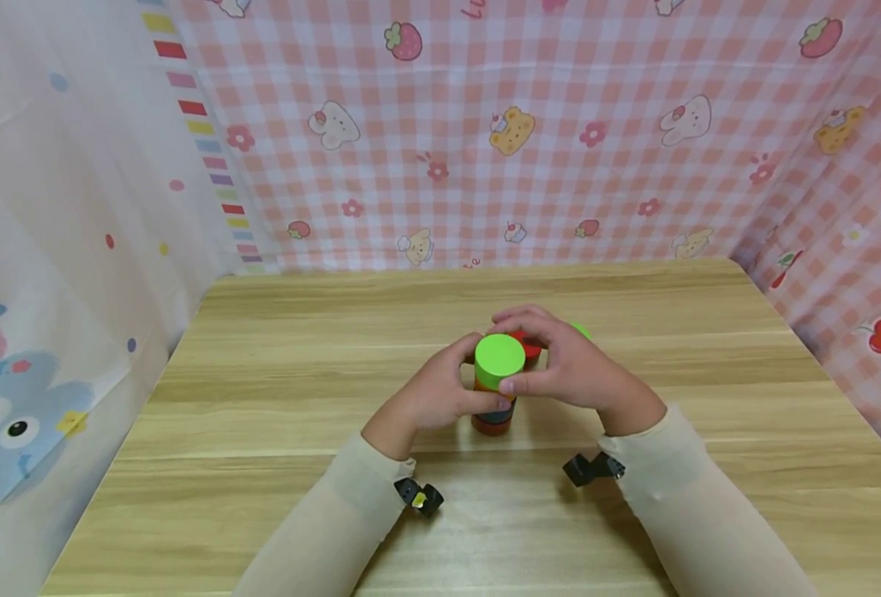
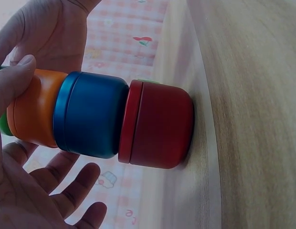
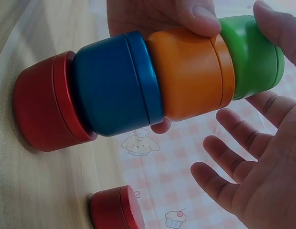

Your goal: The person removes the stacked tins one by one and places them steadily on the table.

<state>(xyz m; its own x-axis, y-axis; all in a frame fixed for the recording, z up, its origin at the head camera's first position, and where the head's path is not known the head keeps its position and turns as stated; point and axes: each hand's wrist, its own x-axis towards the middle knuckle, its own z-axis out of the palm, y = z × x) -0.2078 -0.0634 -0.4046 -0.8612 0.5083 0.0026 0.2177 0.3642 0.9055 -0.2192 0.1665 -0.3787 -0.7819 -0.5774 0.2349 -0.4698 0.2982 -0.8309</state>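
Stack of four lidded tins stands upright mid-bench, w/ its long axis vertical: red tin [image 3: 45,102] at the base on the bench [image 1: 276,464], blue tin [image 3: 117,83] on it, orange tin [image 3: 191,74] above that, green tin [image 1: 499,359] on top.

Both hands are up at the top end of the stack, one per side. Left hand [image 1: 440,391] comes in from the left; its thumb lies on the orange tin near the seam w/ the green one, other fingers spread loosely behind the stack in the left wrist view, not wrapped round it. Right hand [image 1: 570,365] comes in from the right, fingers arched over and behind the green tin, thumb tip against its side; in the right wrist view the remaining fingers are straight and splayed, apart from the tins. So neither hand grips hard: light steadying touches on the top two tins.

Neither hand is clearly nearer; the green tin sits directly between them, the lower two tins untouched below.

A second red tin [image 3: 117,210] sits on the bench just behind the stack, apart from it. A sliver of green [image 1: 581,331] shows past the right hand's knuckles; can't tell what it is. Pink checked cloth [image 1: 559,166] hangs around the bench.
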